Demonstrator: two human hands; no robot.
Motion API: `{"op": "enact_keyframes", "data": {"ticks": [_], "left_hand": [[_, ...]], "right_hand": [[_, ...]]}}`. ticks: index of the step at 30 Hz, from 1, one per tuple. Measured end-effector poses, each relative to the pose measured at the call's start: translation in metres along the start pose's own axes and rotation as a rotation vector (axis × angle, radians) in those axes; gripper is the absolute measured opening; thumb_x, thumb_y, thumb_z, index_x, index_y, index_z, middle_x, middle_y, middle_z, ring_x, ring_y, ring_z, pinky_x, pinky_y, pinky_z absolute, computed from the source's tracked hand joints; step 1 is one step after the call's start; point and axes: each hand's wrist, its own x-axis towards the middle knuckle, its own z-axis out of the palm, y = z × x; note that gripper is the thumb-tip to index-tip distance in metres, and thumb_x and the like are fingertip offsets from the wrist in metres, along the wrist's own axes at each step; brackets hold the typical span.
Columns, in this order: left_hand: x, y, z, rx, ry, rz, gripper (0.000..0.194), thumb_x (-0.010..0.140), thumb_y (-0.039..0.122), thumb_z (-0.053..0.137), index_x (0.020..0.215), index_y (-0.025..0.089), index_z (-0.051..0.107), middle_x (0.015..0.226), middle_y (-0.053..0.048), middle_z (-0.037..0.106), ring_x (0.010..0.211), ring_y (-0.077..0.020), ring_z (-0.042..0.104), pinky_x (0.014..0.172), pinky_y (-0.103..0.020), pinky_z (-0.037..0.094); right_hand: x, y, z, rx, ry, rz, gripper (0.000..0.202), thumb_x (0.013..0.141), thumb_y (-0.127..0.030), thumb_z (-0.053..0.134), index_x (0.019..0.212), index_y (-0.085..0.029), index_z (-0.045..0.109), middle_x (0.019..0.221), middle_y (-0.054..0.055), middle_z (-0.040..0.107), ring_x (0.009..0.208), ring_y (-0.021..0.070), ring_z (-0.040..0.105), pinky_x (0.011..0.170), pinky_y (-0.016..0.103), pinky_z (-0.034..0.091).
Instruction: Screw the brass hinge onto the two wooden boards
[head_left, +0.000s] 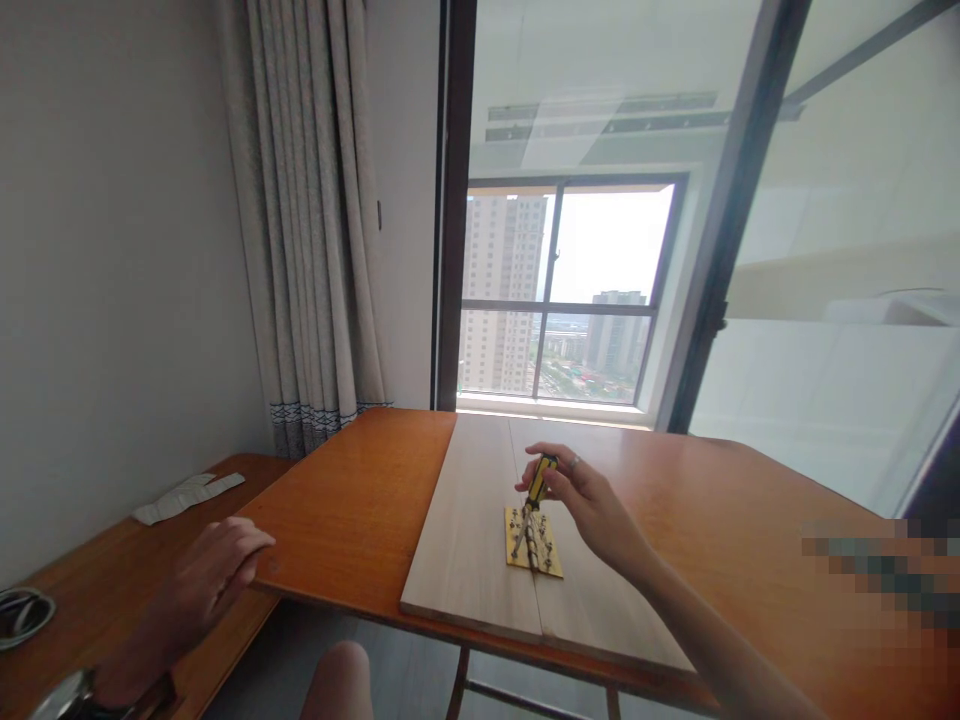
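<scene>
My right hand (581, 487) is closed on a screwdriver (541, 480) with a yellow and black handle. The screwdriver tilts, its shaft pointing down toward a small yellow board (555, 566). Small dark metal pieces and a long twisted strip lie along the board; I cannot tell whether the tip touches any of them. Beneath the board are pale wooden planks (469, 560) laid on the orange-brown table (360, 510). At the table's left corner rests my left hand (217, 565), loosely bent, with nothing visible in it.
Left of the table, a lower wooden surface (97, 560) carries a crumpled pale strip (187, 497) and a round dark item with a light rim (24, 615). A curtain (307, 230) and a glass door with a dark frame (452, 200) stand behind. Pixelated blur covers something at right.
</scene>
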Motion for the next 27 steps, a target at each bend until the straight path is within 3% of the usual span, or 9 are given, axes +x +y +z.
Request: {"op": "enact_keyframes", "data": {"ticks": [3, 6, 9, 12, 17, 21, 24, 27], "left_hand": [[0.051, 0.030, 0.048, -0.169, -0.078, 0.053, 0.017, 0.092, 0.018, 0.046, 0.100, 0.026, 0.059, 0.085, 0.002, 0.067, 0.078, -0.0146, 0.062, 0.075, -0.027, 0.047], [0.107, 0.063, 0.087, -0.371, -0.157, 0.012, 0.018, 0.097, 0.026, 0.046, 0.102, 0.020, 0.062, 0.090, -0.004, 0.067, 0.085, -0.0167, 0.060, 0.079, -0.029, 0.046], [0.154, 0.089, 0.118, -0.645, -0.261, -0.083, 0.027, 0.097, 0.035, 0.047, 0.104, 0.017, 0.065, 0.094, -0.007, 0.068, 0.089, -0.0177, 0.060, 0.080, -0.029, 0.046], [0.183, 0.110, 0.143, -0.910, -0.452, -0.020, 0.030, 0.097, 0.036, 0.047, 0.101, 0.016, 0.068, 0.099, -0.006, 0.069, 0.085, -0.0153, 0.058, 0.076, -0.026, 0.045], [0.193, 0.139, 0.170, -1.110, -0.622, 0.053, 0.022, 0.087, 0.031, 0.066, 0.100, 0.014, 0.071, 0.096, -0.005, 0.069, 0.081, -0.0132, 0.054, 0.072, -0.023, 0.042], [0.189, 0.148, 0.179, -1.217, -0.753, 0.000, 0.020, 0.087, 0.029, 0.067, 0.091, 0.012, 0.075, 0.082, -0.002, 0.070, 0.072, -0.0109, 0.053, 0.068, -0.022, 0.040], [0.188, 0.148, 0.182, -1.256, -0.761, -0.053, 0.017, 0.082, 0.028, 0.073, 0.086, 0.012, 0.076, 0.079, -0.002, 0.071, 0.069, -0.0103, 0.053, 0.066, -0.022, 0.039], [0.188, 0.146, 0.185, -1.333, -0.738, -0.051, 0.016, 0.080, 0.028, 0.075, 0.083, 0.012, 0.076, 0.083, -0.002, 0.071, 0.074, -0.0113, 0.056, 0.069, -0.022, 0.041]], "right_hand": [[0.001, 0.002, 0.003, 0.042, 0.035, 0.000, 0.032, 0.097, -0.040, 0.047, 0.125, -0.025, 0.043, 0.089, 0.002, 0.066, 0.084, 0.0188, 0.068, 0.078, 0.037, 0.053], [0.002, 0.004, 0.004, 0.100, 0.041, 0.006, 0.026, 0.096, -0.043, 0.050, 0.113, -0.023, 0.046, 0.087, 0.002, 0.066, 0.081, 0.0192, 0.069, 0.076, 0.037, 0.053], [0.005, 0.006, 0.001, 0.167, -0.008, 0.040, 0.028, 0.093, -0.047, 0.054, 0.104, -0.021, 0.050, 0.087, 0.003, 0.064, 0.080, 0.0202, 0.069, 0.076, 0.037, 0.053], [0.010, 0.009, -0.004, 0.216, -0.065, 0.074, 0.031, 0.093, -0.049, 0.054, 0.103, -0.020, 0.052, 0.089, 0.003, 0.062, 0.083, 0.0200, 0.068, 0.080, 0.038, 0.053], [0.020, 0.016, -0.008, 0.323, -0.134, 0.062, 0.033, 0.092, -0.052, 0.055, 0.101, -0.020, 0.055, 0.088, 0.004, 0.061, 0.089, 0.0205, 0.064, 0.083, 0.038, 0.051], [0.029, 0.022, -0.008, 0.372, -0.235, 0.031, 0.031, 0.092, -0.049, 0.057, 0.102, -0.020, 0.059, 0.086, 0.004, 0.062, 0.091, 0.0202, 0.063, 0.081, 0.035, 0.050], [0.034, 0.022, -0.009, 0.349, -0.302, 0.039, 0.030, 0.093, -0.046, 0.056, 0.104, -0.020, 0.062, 0.090, 0.005, 0.065, 0.086, 0.0183, 0.063, 0.079, 0.034, 0.051], [0.035, 0.020, -0.011, 0.236, -0.240, 0.026, 0.033, 0.085, -0.048, 0.067, 0.102, -0.019, 0.067, 0.094, 0.006, 0.068, 0.085, 0.0184, 0.063, 0.077, 0.033, 0.053]]}}
